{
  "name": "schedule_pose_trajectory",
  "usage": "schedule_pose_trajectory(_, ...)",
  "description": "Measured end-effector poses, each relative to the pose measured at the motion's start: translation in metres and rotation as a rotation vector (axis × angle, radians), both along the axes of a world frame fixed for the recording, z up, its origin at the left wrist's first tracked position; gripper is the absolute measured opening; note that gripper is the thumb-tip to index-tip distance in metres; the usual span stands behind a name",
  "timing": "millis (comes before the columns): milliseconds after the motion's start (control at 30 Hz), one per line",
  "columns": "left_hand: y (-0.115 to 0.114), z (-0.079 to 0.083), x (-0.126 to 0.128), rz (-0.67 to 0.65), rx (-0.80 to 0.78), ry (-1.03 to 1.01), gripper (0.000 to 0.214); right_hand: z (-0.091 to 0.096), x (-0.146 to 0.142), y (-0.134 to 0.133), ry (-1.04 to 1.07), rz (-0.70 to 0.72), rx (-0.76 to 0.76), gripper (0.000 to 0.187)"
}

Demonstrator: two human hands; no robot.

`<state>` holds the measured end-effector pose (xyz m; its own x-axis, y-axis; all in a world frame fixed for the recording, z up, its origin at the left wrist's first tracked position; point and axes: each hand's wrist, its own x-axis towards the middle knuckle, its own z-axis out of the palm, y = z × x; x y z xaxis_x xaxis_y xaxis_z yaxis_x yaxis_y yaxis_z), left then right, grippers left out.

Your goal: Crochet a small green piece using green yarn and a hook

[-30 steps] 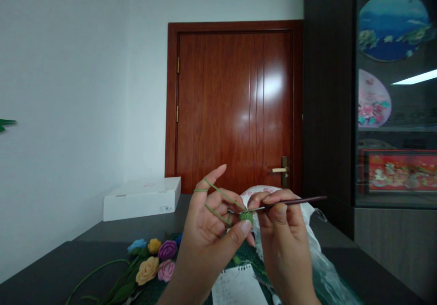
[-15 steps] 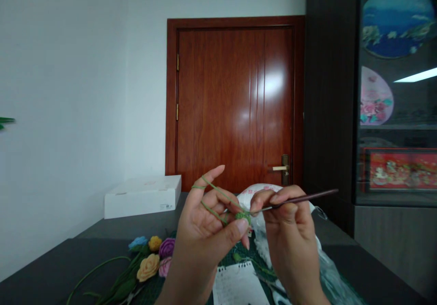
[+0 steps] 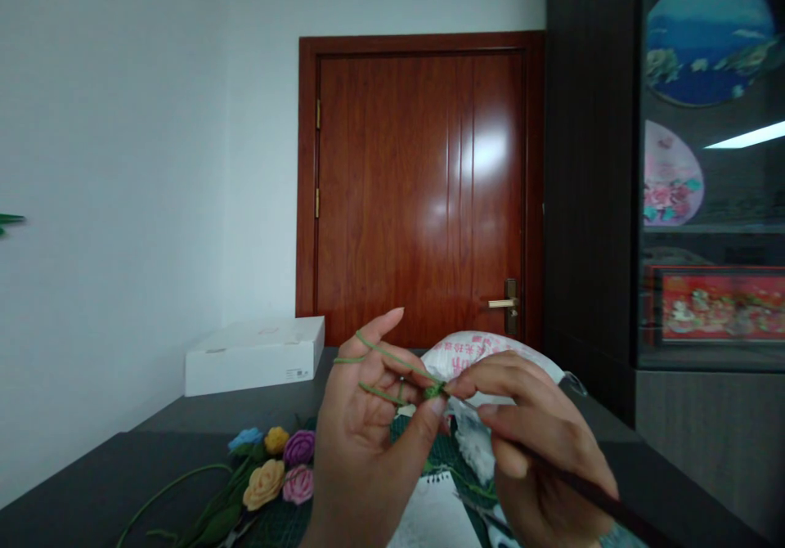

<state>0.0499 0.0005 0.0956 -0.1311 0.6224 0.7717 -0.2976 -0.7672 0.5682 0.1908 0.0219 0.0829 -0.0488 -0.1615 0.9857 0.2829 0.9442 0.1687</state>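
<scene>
My left hand is raised in front of me with green yarn looped over its outstretched index finger. Its thumb and middle finger pinch a small green crocheted piece. My right hand grips a dark crochet hook, whose handle slants down to the lower right while its tip meets the green piece. The two hands touch at the green piece.
On the dark table lie several crocheted flowers with green stems, a notepad, a white plastic bag and a white box. Behind stand a wooden door and a dark cabinet.
My right hand has turned the hook: its handle pointed up to the right before and now slants down to the lower right. My left hand has barely moved.
</scene>
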Motion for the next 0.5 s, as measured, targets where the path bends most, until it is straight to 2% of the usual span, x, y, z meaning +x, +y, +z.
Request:
schedule_pose_trajectory(100,0.001,-0.003,-0.001,0.106,0.098,0.033,0.057,0.003,-0.001,-0.007,0.043,-0.124,-0.044,0.008)
schedule_pose_trajectory(167,0.001,-0.003,-0.001,0.136,0.151,0.066,0.057,0.002,-0.004,-0.009,0.095,-0.113,-0.092,0.009)
schedule_pose_trajectory(233,0.001,-0.004,-0.001,0.139,0.192,0.061,0.057,-0.003,-0.006,-0.007,0.096,-0.061,-0.075,0.008)
schedule_pose_trajectory(367,0.000,-0.007,0.003,0.122,0.253,-0.011,0.062,-0.014,-0.015,0.006,0.196,0.083,0.088,0.014)
schedule_pose_trajectory(433,0.000,-0.009,0.006,0.107,0.255,-0.031,0.064,-0.016,-0.024,0.012,0.301,0.215,0.031,0.011)
schedule_pose_trajectory(500,0.000,-0.009,0.008,0.058,0.214,-0.080,0.061,-0.015,-0.033,0.016,0.340,0.413,-0.072,0.007)
